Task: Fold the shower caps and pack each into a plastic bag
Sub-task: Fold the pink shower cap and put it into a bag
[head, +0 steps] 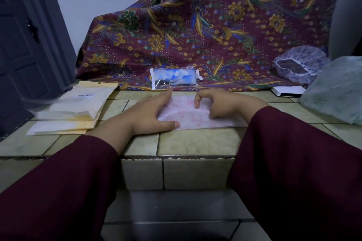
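Observation:
A flattened pink-patterned shower cap (195, 118) lies on the tiled counter (194, 143) in front of me. My left hand (150, 112) lies flat on its left part with fingers stretched out. My right hand (215, 103) presses its right part with curled fingers, index finger pointing down. Behind them, a blue-flowered cap packed in a clear plastic bag (174, 78) rests against the batik cloth. A white and purple shower cap (299, 65) sits open at the back right.
A stack of yellowish envelopes and clear bags (76, 111) lies to the left. A batik cloth (195, 25) drapes the back. A pale bundle (337, 92) and a white flat box (289, 91) sit at the right. A dark door (25, 45) stands left.

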